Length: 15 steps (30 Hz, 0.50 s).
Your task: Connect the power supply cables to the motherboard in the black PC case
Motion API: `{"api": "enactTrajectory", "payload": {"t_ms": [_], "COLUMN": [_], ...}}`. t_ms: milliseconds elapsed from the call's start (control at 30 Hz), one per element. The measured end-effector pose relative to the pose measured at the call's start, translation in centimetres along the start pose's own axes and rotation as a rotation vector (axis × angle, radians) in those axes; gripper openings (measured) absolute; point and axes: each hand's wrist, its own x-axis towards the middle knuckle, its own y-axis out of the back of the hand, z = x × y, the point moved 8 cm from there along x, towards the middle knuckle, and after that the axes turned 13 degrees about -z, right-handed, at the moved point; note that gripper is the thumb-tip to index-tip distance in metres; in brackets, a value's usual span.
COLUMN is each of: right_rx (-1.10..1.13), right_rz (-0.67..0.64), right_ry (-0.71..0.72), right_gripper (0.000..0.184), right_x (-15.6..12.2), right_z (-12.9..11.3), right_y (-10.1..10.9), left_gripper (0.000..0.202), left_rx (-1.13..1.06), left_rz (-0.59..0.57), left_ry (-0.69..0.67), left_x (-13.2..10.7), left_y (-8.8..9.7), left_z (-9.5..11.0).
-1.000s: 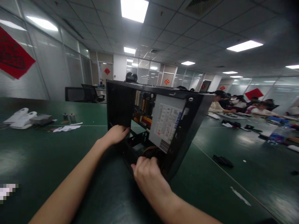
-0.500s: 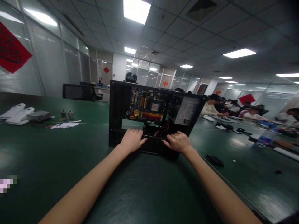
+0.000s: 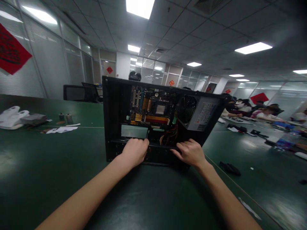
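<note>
The left hand [image 3: 135,151] and right hand [image 3: 190,152] curl over the bar [image 3: 160,146] of the computer case [image 3: 110,118], short of the table's [image 3: 76,148] far edge. The case looks heavy; the bar seems stiff, good to hold.

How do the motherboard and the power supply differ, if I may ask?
The motherboard is a flat, dark board with coloured slots; the power supply is a grey box with a label. The motherboard sits left of the power supply in view. Both are inside the black case.
</note>
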Motion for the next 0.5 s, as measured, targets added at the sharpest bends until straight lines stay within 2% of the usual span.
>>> {"api": "enactTrajectory", "payload": {"t_ms": [233, 367, 500], "right_rx": [0.053, 0.085, 0.313], "right_rz": [-0.131, -0.275, -0.443], "right_ry": [-0.013, -0.089, -0.158], "right_gripper": [0.053, 0.056, 0.06], "right_x": [0.1, 0.5, 1.9], "right_z": [0.3, 0.4, 0.4], "right_y": [0.2, 0.3, 0.2], "left_gripper": [0.029, 0.03, 0.03], "left_rx": [-0.019, -0.031, -0.027], "left_rz": [-0.008, -0.011, 0.0], "left_ry": [-0.031, -0.022, -0.025], "left_x": [0.2, 0.2, 0.3], "left_y": [0.2, 0.2, 0.1], "left_z": [-0.2, -0.1, -0.1]}}
